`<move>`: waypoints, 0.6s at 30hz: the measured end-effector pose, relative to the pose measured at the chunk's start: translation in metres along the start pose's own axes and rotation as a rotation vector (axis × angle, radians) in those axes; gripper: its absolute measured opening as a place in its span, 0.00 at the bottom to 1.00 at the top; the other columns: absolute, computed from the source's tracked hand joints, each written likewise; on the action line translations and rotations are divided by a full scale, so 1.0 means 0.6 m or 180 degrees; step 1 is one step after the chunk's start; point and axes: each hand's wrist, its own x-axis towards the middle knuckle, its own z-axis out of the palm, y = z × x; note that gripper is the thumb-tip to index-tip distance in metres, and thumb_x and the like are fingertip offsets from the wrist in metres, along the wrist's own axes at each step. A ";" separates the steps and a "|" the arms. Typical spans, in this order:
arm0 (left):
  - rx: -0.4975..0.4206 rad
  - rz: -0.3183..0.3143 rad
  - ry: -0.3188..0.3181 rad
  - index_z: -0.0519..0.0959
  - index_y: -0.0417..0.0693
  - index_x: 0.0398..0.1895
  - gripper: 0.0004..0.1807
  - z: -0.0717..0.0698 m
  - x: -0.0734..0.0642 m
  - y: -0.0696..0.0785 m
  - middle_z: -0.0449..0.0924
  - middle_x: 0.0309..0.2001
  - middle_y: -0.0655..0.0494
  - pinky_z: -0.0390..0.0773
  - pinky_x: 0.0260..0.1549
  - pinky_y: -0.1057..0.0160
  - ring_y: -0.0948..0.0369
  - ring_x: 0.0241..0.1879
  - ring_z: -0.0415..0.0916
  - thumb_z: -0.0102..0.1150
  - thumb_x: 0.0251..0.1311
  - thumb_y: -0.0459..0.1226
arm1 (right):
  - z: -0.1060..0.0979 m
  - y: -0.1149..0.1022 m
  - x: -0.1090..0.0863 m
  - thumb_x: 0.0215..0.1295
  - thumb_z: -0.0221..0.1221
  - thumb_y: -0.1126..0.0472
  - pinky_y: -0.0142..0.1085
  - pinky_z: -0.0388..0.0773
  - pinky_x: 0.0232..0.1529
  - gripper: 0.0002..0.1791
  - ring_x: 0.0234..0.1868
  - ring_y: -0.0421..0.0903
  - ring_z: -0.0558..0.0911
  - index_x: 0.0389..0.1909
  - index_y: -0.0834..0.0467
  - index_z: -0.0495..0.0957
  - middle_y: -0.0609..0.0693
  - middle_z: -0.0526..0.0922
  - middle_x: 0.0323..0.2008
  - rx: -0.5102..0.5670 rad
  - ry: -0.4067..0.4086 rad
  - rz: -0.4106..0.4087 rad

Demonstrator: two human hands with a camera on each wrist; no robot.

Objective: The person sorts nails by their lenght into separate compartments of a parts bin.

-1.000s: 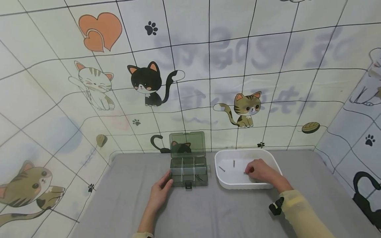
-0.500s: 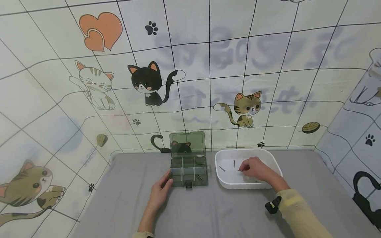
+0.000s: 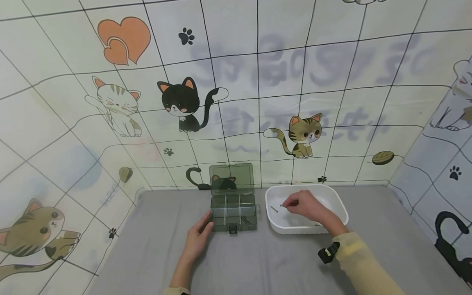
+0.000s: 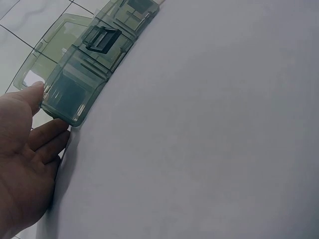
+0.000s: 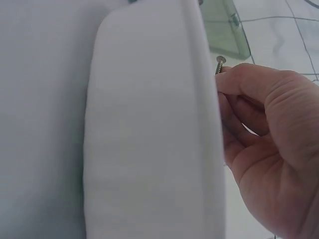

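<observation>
Head view: a small screw (image 3: 282,205) is pinched right of centre, the grip of the right hand (image 3: 307,204) clamped on it over the white tray (image 3: 295,230). An open green box (image 3: 220,226) is parked mid-frame on the grey tabletop (image 3: 258,264). Left wrist view: the box's end, upper left, is touched by the left hand (image 4: 25,162), grip relaxed, thumb and fingers apart. Right wrist view: the screw's head can be seen poking out, upper right.
</observation>
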 end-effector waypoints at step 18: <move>0.0042 0.0014 -0.0029 0.72 0.50 0.73 0.26 -0.002 0.004 -0.004 0.73 0.69 0.46 0.63 0.70 0.42 0.46 0.72 0.65 0.59 0.75 0.41 | 0.059 -0.070 0.048 0.64 0.63 0.72 0.36 0.83 0.40 0.09 0.38 0.43 0.84 0.41 0.64 0.88 0.49 0.89 0.37 0.0158 0.0010 -0.0313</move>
